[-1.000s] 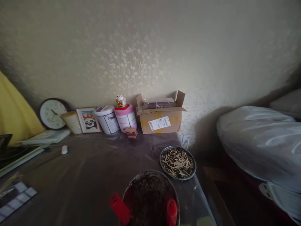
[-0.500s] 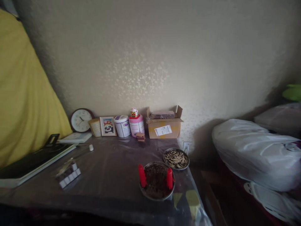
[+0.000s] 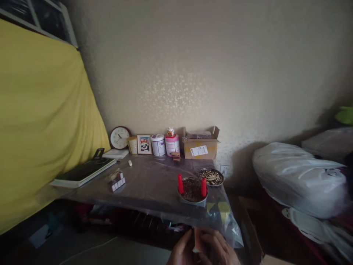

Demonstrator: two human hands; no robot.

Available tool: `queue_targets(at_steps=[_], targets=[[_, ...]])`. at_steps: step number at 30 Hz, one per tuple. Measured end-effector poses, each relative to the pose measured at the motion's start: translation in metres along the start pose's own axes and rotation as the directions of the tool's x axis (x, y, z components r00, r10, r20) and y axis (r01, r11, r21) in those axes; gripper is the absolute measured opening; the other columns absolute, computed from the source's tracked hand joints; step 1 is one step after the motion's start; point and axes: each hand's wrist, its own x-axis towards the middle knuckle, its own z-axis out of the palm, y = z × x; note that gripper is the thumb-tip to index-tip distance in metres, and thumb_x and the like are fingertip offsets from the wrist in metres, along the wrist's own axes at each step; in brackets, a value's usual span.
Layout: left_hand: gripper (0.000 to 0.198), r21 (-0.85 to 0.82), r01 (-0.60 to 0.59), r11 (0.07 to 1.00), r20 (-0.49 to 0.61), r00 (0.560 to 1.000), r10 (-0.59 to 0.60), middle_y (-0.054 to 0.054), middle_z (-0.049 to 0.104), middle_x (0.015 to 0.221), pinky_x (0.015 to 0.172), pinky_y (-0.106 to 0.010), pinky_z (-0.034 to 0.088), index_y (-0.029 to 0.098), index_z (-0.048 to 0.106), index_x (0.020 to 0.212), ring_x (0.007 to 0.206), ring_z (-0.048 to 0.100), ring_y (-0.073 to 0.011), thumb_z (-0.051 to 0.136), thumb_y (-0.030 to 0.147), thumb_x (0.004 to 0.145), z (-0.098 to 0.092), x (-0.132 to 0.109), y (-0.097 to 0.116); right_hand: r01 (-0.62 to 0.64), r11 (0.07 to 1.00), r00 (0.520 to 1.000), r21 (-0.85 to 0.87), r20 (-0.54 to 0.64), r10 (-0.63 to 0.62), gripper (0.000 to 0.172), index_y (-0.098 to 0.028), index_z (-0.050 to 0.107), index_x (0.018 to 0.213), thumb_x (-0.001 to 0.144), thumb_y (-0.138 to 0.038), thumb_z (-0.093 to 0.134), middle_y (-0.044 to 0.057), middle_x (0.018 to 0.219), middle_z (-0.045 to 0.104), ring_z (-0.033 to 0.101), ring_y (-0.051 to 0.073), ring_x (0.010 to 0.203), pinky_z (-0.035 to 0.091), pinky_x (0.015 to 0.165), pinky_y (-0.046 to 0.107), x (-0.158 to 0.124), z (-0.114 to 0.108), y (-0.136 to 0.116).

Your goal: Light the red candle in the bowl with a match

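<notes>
At the bottom of the head view, my left hand [image 3: 178, 251] and my right hand [image 3: 219, 247] are close together in front of the table edge. Their fingers are closed around a small brownish matchbox [image 3: 196, 238], mostly covered by them. Beyond them stands a metal bowl [image 3: 193, 202] of dark soil-like material, with two upright red candles [image 3: 180, 184] in it. Behind it, a round dish [image 3: 199, 177] holds many matchsticks [image 3: 211, 176].
On the table [image 3: 154, 184] lie a wrapped pack of small boxes [image 3: 117, 182] and a small white object [image 3: 130, 163]. Along the wall stand a clock [image 3: 120, 137], a panda picture [image 3: 144, 145], two tubs [image 3: 158, 146] and a cardboard box [image 3: 200, 149]. White plastic bags [image 3: 298, 176] bulge at right.
Both hands have come into view at the bottom with the matchbox. The camera has drawn back and turned left, so the table's front edge and the floor now show.
</notes>
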Motion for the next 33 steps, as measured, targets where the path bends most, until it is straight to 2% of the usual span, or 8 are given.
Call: queue_targets(at_steps=[5, 7, 11, 18, 24, 26, 30, 33], targets=[[0.03, -0.259, 0.052, 0.964, 0.05, 0.998, -0.04, -0.008, 0.069, 0.092, 0.069, -0.026, 0.044, 0.015, 0.066, 0.093, 0.085, 0.063, -0.0194, 0.061, 0.041, 0.078, -0.004, 0.006, -0.003, 0.077, 0.996, 0.996, -0.049, -0.03, -0.078, 0.024, -0.019, 0.052, 0.103, 0.081, -0.022, 0.06, 0.012, 0.103, 0.067, 0.068, 0.02, 0.093, 0.058, 0.08, 0.028, 0.009, 0.0, -0.006], [0.028, -0.366, 0.081, 0.927, 0.071, 0.996, -0.059, -0.008, 0.069, 0.092, 0.069, -0.025, 0.044, 0.014, 0.066, 0.094, 0.083, 0.062, -0.0178, 0.062, 0.037, 0.079, -0.005, 0.007, -0.005, 0.098, 0.994, 0.994, -0.055, -0.034, -0.1, 0.025, -0.019, 0.052, 0.105, 0.081, -0.02, 0.059, 0.012, 0.104, 0.067, 0.067, 0.021, 0.093, 0.058, 0.081, 0.029, 0.011, 0.002, -0.008], [0.027, -0.448, 0.063, 0.892, 0.09, 0.996, -0.025, -0.008, 0.069, 0.092, 0.073, -0.024, 0.044, 0.011, 0.066, 0.097, 0.084, 0.062, -0.0162, 0.059, 0.032, 0.082, -0.009, 0.008, -0.007, 0.111, 0.993, 0.992, -0.05, -0.047, -0.113, 0.025, -0.019, 0.052, 0.107, 0.083, -0.019, 0.056, 0.013, 0.109, 0.065, 0.067, 0.021, 0.096, 0.057, 0.083, 0.029, 0.013, 0.004, -0.008], [0.021, -0.481, -0.007, 0.877, 0.063, 0.997, 0.043, -0.007, 0.071, 0.087, 0.076, -0.026, 0.044, 0.011, 0.068, 0.09, 0.08, 0.063, -0.0155, 0.055, 0.028, 0.085, -0.013, 0.013, -0.009, 0.064, 0.997, 0.998, -0.043, -0.026, -0.066, 0.025, -0.019, 0.054, 0.108, 0.083, -0.019, 0.055, 0.014, 0.114, 0.063, 0.065, 0.022, 0.101, 0.056, 0.085, 0.029, 0.013, 0.01, -0.008], [0.025, -0.478, -0.002, 0.878, 0.071, 0.997, 0.041, -0.006, 0.069, 0.076, 0.061, -0.023, 0.041, 0.012, 0.069, 0.083, 0.069, 0.061, -0.0138, 0.053, 0.031, 0.085, -0.012, 0.011, -0.008, 0.065, 0.997, 0.998, -0.052, 0.015, -0.064, 0.026, -0.017, 0.055, 0.109, 0.084, -0.019, 0.054, 0.016, 0.116, 0.062, 0.063, 0.022, 0.105, 0.055, 0.087, 0.028, 0.012, 0.012, -0.006], [0.024, -0.476, -0.008, 0.879, 0.059, 0.997, 0.042, -0.006, 0.068, 0.075, 0.06, -0.023, 0.041, 0.012, 0.069, 0.081, 0.068, 0.06, -0.014, 0.054, 0.031, 0.084, -0.012, 0.011, -0.008, 0.057, 0.997, 0.998, -0.061, 0.027, -0.055, 0.027, -0.018, 0.055, 0.11, 0.083, -0.019, 0.054, 0.015, 0.117, 0.062, 0.063, 0.022, 0.106, 0.055, 0.088, 0.029, 0.011, 0.014, -0.004], [0.02, -0.452, -0.042, 0.891, 0.014, 0.998, 0.054, -0.007, 0.069, 0.079, 0.064, -0.024, 0.043, 0.011, 0.068, 0.086, 0.074, 0.062, -0.0159, 0.056, 0.027, 0.083, -0.011, 0.01, -0.008, 0.045, 0.997, 0.998, -0.058, 0.042, -0.042, 0.028, -0.02, 0.054, 0.113, 0.085, -0.022, 0.055, 0.013, 0.12, 0.061, 0.06, 0.021, 0.11, 0.053, 0.091, 0.029, 0.008, 0.017, 0.002], [0.022, -0.423, -0.041, 0.905, 0.002, 0.999, 0.046, -0.007, 0.069, 0.082, 0.062, -0.024, 0.043, 0.011, 0.067, 0.092, 0.072, 0.062, -0.0156, 0.056, 0.029, 0.083, -0.01, 0.008, -0.007, 0.025, 0.999, 0.998, -0.036, 0.056, -0.023, 0.029, -0.022, 0.054, 0.114, 0.086, -0.022, 0.054, 0.011, 0.122, 0.059, 0.059, 0.02, 0.112, 0.052, 0.092, 0.029, 0.007, 0.018, 0.003]])
